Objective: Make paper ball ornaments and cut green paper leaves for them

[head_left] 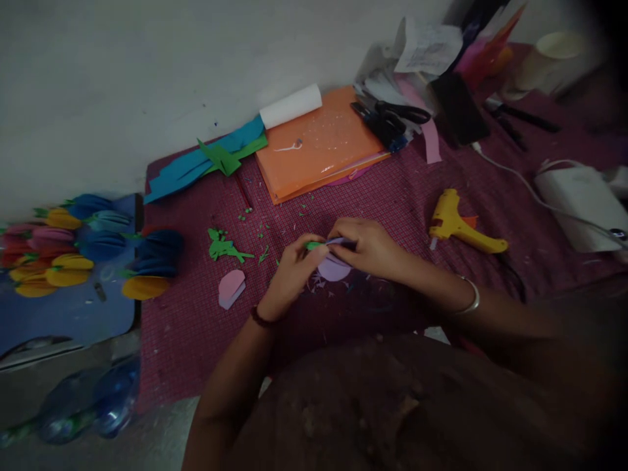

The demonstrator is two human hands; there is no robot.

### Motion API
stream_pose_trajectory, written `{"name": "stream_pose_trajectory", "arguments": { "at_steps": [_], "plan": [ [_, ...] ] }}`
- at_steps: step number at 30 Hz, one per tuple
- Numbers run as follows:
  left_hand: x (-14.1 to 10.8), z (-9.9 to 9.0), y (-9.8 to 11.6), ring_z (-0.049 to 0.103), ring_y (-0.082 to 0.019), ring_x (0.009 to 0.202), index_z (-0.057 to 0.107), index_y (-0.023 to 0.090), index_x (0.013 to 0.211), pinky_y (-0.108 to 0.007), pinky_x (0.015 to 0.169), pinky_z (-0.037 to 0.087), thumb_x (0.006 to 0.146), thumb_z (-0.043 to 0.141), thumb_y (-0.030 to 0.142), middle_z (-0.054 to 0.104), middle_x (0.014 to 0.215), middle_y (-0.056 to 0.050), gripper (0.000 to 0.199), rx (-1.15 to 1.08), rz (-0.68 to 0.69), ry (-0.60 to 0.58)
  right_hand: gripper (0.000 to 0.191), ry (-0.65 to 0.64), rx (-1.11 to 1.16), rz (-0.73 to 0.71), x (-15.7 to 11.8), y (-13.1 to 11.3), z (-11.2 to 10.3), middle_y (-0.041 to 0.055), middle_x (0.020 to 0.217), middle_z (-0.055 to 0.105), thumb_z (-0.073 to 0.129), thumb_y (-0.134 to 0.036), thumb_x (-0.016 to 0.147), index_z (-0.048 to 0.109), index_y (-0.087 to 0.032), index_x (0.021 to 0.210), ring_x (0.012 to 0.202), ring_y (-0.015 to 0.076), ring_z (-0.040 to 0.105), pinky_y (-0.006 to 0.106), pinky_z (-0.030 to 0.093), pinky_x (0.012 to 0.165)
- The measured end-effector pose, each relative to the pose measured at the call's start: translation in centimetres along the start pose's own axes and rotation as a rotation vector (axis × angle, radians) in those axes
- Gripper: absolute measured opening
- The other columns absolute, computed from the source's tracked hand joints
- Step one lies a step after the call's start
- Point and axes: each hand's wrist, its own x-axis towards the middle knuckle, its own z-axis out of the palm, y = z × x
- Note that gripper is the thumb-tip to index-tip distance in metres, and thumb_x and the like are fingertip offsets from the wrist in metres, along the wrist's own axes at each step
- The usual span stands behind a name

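Observation:
Both hands meet over the middle of the cloth-covered table. My left hand (297,261) pinches a small green piece (311,246) at the edge of a lilac paper shape (335,268). My right hand (366,242) has its fingers closed on the upper part of that same lilac paper, which looks folded or layered. The fingertips hide how the green piece and the paper join. Left of my hands lie green paper cuttings (223,247) and a pink and lilac stack of cut paper (231,288).
A yellow glue gun (461,226) lies to the right. Behind are an orange folder (318,144), scissors (400,114) and a phone (458,108). A white box (579,203) with a cable sits far right. Several coloured paper ornaments (73,268) rest on a blue surface (63,320) at left.

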Motion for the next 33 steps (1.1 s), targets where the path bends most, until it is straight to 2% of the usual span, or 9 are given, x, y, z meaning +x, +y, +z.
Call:
{"name": "stream_pose_trajectory", "arguments": {
  "at_steps": [5,9,13,16,19,22,26,30,33],
  "plan": [
    [-0.1,0.2,-0.3,0.052,-0.010,0.070,0.064,0.018,0.092,-0.021,0.065,0.043,0.071,0.074,0.038,0.058,0.079,0.002,0.031,0.000,-0.054,-0.026,0.011,-0.029,-0.117,-0.068,0.0,-0.4,-0.1,0.0058,0.078,0.063,0.053,-0.020,0.087,0.062,-0.015,0.083,0.076,0.0176,0.057,0.029,0.040,0.071],
    [0.1,0.7,-0.7,0.055,-0.010,0.069,0.063,0.016,0.086,-0.020,0.063,0.048,0.067,0.076,0.025,0.059,0.076,0.002,0.025,0.004,-0.113,-0.064,0.013,-0.020,-0.138,-0.092,-0.1,-0.5,-0.3,0.0058,0.079,0.063,0.053,-0.020,0.088,0.062,-0.014,0.082,0.076,0.0172,0.056,0.029,0.039,0.072],
    [0.2,1.3,-1.3,0.060,-0.011,0.066,0.064,0.016,0.084,-0.020,0.053,0.052,0.066,0.077,0.027,0.062,0.076,0.001,0.025,-0.149,-0.196,0.046,0.010,0.018,-0.061,-0.041,0.0,-0.6,-0.4,0.0040,0.077,0.062,0.055,-0.020,0.086,0.062,-0.014,0.081,0.072,0.0156,0.055,0.027,0.038,0.067],
    [0.3,1.6,-1.4,0.063,-0.011,0.065,0.066,0.017,0.080,-0.022,0.054,0.055,0.063,0.082,0.026,0.067,0.077,0.002,0.025,-0.345,-0.178,0.131,0.006,0.038,0.178,0.067,0.2,-0.5,-0.5,0.0009,0.075,0.061,0.060,-0.019,0.081,0.062,-0.014,0.085,0.068,0.0131,0.055,0.024,0.037,0.062],
    [0.3,1.7,-1.0,0.067,-0.011,0.071,0.068,0.020,0.079,-0.025,0.067,0.059,0.063,0.082,0.020,0.072,0.081,0.003,0.021,-0.569,-0.118,0.167,0.017,0.057,0.381,0.080,0.3,-0.4,-0.5,0.0002,0.082,0.062,0.065,-0.022,0.079,0.060,-0.015,0.093,0.074,0.0131,0.056,0.024,0.041,0.065],
    [0.2,1.8,-0.6,0.068,-0.009,0.074,0.069,0.021,0.076,-0.023,0.073,0.058,0.061,0.083,0.014,0.072,0.076,0.006,0.022,-0.710,-0.061,0.188,0.013,0.113,0.311,-0.007,0.3,-0.4,-0.5,0.0009,0.082,0.058,0.066,-0.021,0.079,0.058,-0.016,0.086,0.077,0.0141,0.053,0.025,0.040,0.068],
    [-0.1,1.8,-0.6,0.068,-0.012,0.077,0.070,0.021,0.080,-0.023,0.071,0.058,0.062,0.082,0.017,0.073,0.081,0.003,0.022,-0.707,-0.077,0.136,0.008,0.142,0.170,-0.120,0.1,-0.6,-0.3,0.0016,0.077,0.052,0.060,-0.021,0.085,0.056,-0.016,0.080,0.075,0.0150,0.049,0.027,0.038,0.068],
    [-0.1,1.7,-1.1,0.069,-0.014,0.075,0.070,0.021,0.084,-0.027,0.066,0.060,0.066,0.080,0.019,0.074,0.085,0.002,0.021,-0.671,-0.079,0.105,0.011,0.136,0.149,-0.117,0.0,-0.9,-0.2,0.0014,0.075,0.050,0.056,-0.018,0.087,0.055,-0.016,0.076,0.071,0.0139,0.048,0.026,0.037,0.065],
    [0.1,1.5,-1.5,0.068,-0.011,0.071,0.068,0.021,0.081,-0.022,0.065,0.059,0.068,0.080,0.018,0.073,0.079,0.004,0.017,-0.731,-0.056,0.153,0.008,0.140,0.214,-0.085,-0.1,-1.3,-0.4,0.0008,0.074,0.052,0.061,-0.018,0.084,0.058,-0.014,0.078,0.071,0.0130,0.050,0.025,0.037,0.064]
  ]
}}
